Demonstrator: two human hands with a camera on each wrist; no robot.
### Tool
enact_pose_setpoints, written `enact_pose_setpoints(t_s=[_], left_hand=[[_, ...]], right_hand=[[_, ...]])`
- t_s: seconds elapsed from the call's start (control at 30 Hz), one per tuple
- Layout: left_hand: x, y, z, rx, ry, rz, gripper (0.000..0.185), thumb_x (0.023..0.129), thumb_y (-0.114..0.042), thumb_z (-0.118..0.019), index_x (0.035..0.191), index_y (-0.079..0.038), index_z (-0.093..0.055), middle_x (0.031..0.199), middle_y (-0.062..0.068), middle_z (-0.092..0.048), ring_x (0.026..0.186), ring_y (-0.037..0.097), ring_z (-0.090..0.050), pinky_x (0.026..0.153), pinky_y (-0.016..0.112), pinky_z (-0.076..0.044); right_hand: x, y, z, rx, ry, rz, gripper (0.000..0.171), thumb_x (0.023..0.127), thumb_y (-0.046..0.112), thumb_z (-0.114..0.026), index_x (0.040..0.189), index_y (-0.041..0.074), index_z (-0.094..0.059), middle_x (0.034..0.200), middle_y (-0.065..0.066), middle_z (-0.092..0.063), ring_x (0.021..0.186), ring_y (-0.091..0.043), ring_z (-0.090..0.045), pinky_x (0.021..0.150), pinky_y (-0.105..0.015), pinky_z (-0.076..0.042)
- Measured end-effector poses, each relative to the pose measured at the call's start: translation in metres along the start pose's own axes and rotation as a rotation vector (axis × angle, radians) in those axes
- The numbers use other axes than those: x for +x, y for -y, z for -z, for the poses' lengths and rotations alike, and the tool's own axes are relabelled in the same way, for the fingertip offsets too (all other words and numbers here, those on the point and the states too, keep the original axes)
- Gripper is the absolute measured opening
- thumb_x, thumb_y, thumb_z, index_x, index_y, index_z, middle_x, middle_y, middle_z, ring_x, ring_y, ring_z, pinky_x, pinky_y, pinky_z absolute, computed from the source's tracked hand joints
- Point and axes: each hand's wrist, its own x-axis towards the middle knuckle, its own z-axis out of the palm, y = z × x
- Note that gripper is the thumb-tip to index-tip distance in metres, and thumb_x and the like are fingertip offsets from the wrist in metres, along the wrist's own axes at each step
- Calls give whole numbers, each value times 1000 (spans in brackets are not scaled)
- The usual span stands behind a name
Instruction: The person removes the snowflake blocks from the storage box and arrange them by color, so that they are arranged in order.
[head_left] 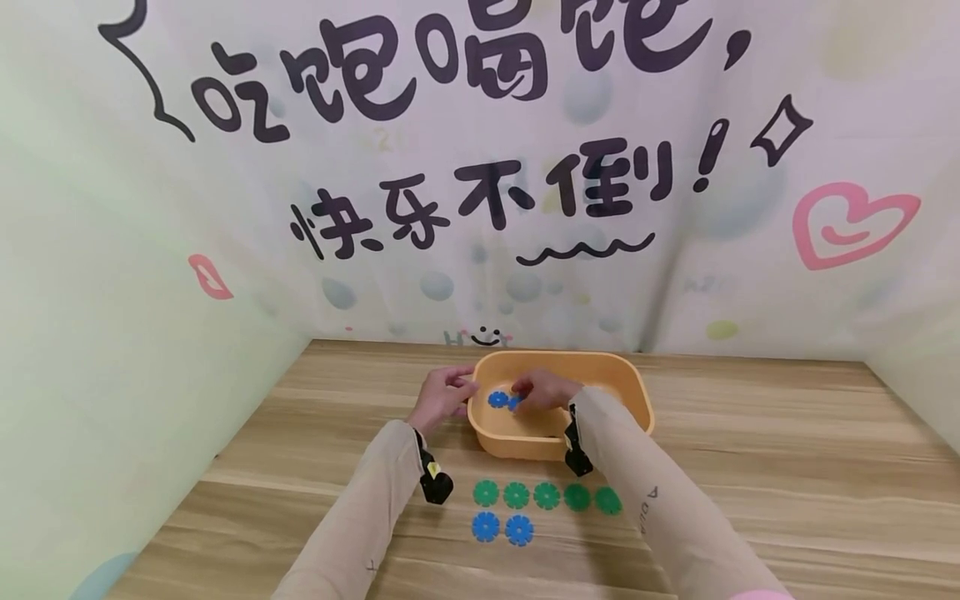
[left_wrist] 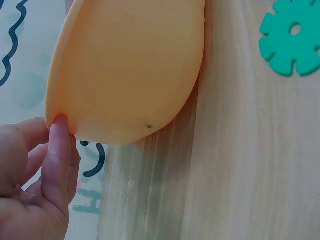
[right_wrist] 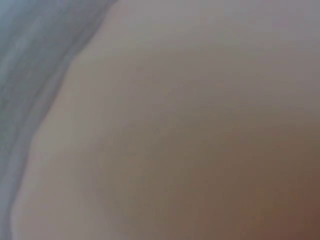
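1. I am watching the left hand (head_left: 442,398) touching the orange tub's (head_left: 637,392) rim at nine o'clock, fingers relaxed.
2. The right hand (head_left: 543,390) is reaching into the tub, pinching a blue disc (head_left: 514,402).
3. Green discs (head_left: 547,496) are lying at six o'clock.

An orange plastic tub (head_left: 600,371), oval with rounded corners and a rolled rim, sits upright on the wooden tabletop (head_left: 750,467). The left hand (head_left: 441,398) touches its left rim from outside, fingertips (left_wrist: 59,125) against the edge. Inside the tub lie blue flower-shaped discs (head_left: 498,399), notched round the edge; the right hand (head_left: 543,390) reaches in over the near rim and pinches one of them. The right wrist view is blurred.
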Motion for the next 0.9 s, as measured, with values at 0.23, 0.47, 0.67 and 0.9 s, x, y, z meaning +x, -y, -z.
enact_pose_setpoints(t_s=[0.23, 0.47, 0.67, 0.9], left_hand=[[0, 0, 0, -10, 10, -6, 35, 85, -9, -59, 120, -6, -56, 89, 11, -54, 78, 25, -60, 66, 37, -54], [-1, 0, 1, -12, 6, -10, 36, 84, -9, -59, 119, -5, -56, 89, 11, -54, 78, 26, -60, 66, 38, -53], [0, 1, 1, -22, 8, -4, 36, 84, -8, -59, 120, -5, -55, 90, 12, -54, 79, 27, -60, 62, 33, -54], [1, 2, 1, -25, 8, -8, 35, 85, -8, -58, 120, -5, -55, 91, 12, -54, 79, 26, -60, 61, 32, -54]], right_hand=[[-3, -4, 2, -5, 42, 18, 33, 78, 9, -66, 110, 1, -59, 91, -5, -58, 82, -16, -50, 82, -29, -44], [-2, -11, -1, 26, 47, 87, 29, 76, 5, -67, 105, 2, -63, 80, -4, -54, 74, -15, -47, 67, -22, -42], [-2, -13, -4, 44, 58, 103, 26, 75, 3, -68, 101, 3, -64, 75, -3, -51, 70, -15, -45, 62, -20, -39], [-4, -15, -5, 37, 71, 119, 22, 74, 2, -68, 95, 2, -64, 73, -2, -48, 69, -14, -43, 59, -19, -37]])
